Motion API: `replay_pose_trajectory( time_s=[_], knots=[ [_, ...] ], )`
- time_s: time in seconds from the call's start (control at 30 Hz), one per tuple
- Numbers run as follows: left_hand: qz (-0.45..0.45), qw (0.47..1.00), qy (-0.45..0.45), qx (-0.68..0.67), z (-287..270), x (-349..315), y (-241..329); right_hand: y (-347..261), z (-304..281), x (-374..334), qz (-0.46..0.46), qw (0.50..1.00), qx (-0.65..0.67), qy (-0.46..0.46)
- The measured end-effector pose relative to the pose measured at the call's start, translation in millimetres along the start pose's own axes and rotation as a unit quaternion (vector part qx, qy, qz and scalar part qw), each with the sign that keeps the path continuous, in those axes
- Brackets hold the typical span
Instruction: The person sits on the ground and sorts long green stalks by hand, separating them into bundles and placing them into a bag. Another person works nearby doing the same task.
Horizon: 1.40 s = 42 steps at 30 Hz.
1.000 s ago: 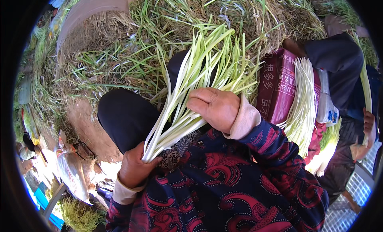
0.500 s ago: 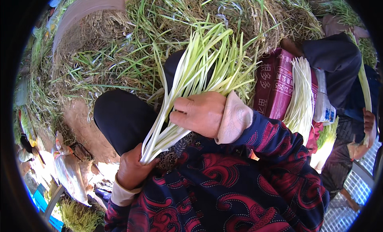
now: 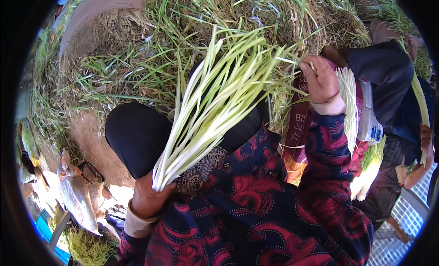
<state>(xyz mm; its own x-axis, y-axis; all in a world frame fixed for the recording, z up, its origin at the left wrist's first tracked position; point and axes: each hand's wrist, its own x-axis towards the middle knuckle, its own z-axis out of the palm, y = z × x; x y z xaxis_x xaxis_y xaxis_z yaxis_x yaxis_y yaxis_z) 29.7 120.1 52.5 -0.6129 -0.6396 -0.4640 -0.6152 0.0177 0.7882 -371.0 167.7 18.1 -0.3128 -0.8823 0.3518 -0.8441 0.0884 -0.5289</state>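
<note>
A loose bunch of pale garlic chives (image 3: 219, 101) fans out over my lap, white at the base and yellow-green toward the tips. My left hand (image 3: 151, 195) is closed round the white bases at the lower left. Off to the upper right, my right hand (image 3: 321, 80) is closed, pinching a few thin leaf tips that stick out past its fingers. Some leaves stretch from the bunch toward that hand; whether the pinched ones are still joined to it I cannot tell.
Heaps of cut grass and leaves (image 3: 137, 76) lie ahead. On the right are a purple printed sack (image 3: 297, 122), a bundle of white stalks (image 3: 350, 106) on it, and a seated person's dark-trousered leg (image 3: 384, 67). A plastic bag (image 3: 80, 202) stands at left.
My right hand has left the middle of the bunch and moved up and right to the leaf tips. The chives have spread wider, while my left hand keeps its hold.
</note>
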Motion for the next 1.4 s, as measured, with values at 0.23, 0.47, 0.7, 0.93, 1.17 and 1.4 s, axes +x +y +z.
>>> replay_pose_trajectory(
  time_s=[0.23,0.47,0.7,0.93,1.17,1.4],
  knots=[
    [-0.033,0.998,-0.045,0.002,-1.0,5.2,5.5,-65.7,-15.1,14.0,-0.092,0.987,-0.126,-0.03],
    [-0.019,0.999,-0.02,-0.041,-2.2,-0.1,-2.0,-106.3,54.8,15.9,-0.156,0.951,0.183,-0.193],
    [-0.03,0.997,-0.026,-0.073,-4.9,-0.3,-3.1,-113.7,65.6,12.8,-0.162,0.957,0.126,-0.203],
    [-0.027,0.997,-0.029,-0.071,-6.9,3.0,-0.8,-119.9,70.1,8.9,-0.185,0.952,0.165,-0.18],
    [-0.027,0.998,-0.027,-0.041,-7.1,3.1,-2.9,-126.8,78.7,14.1,-0.202,0.955,0.046,-0.213],
    [-0.015,0.999,-0.026,-0.033,-5.9,1.1,-6.3,-136.2,70.8,20.8,-0.21,0.943,-0.006,-0.258]
  ],
)
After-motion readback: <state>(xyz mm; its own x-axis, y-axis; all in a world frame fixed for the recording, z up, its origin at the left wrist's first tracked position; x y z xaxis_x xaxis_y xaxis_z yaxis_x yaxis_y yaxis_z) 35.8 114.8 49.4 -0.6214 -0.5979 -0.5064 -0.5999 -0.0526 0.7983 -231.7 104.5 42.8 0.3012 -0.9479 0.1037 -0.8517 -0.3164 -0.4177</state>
